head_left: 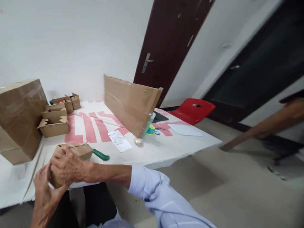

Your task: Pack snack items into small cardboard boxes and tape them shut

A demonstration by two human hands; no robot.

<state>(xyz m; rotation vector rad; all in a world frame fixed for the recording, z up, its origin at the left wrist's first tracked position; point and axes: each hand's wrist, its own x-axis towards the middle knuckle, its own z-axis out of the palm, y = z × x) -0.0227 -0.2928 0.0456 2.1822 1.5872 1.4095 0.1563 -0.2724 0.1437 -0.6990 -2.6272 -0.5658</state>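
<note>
Left hand (45, 190) and right hand (67, 166) had their grip clamped on 1 small cardboard box (82, 150) at the bench (166, 148) edge.

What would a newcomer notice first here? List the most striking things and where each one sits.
The left hand and right hand grip a small cardboard box over the near left edge of the table. A cardboard sheet stands upright mid-table, over big red lettering. A large taped carton sits at the left, and a red chair stands beyond the far end.
</note>
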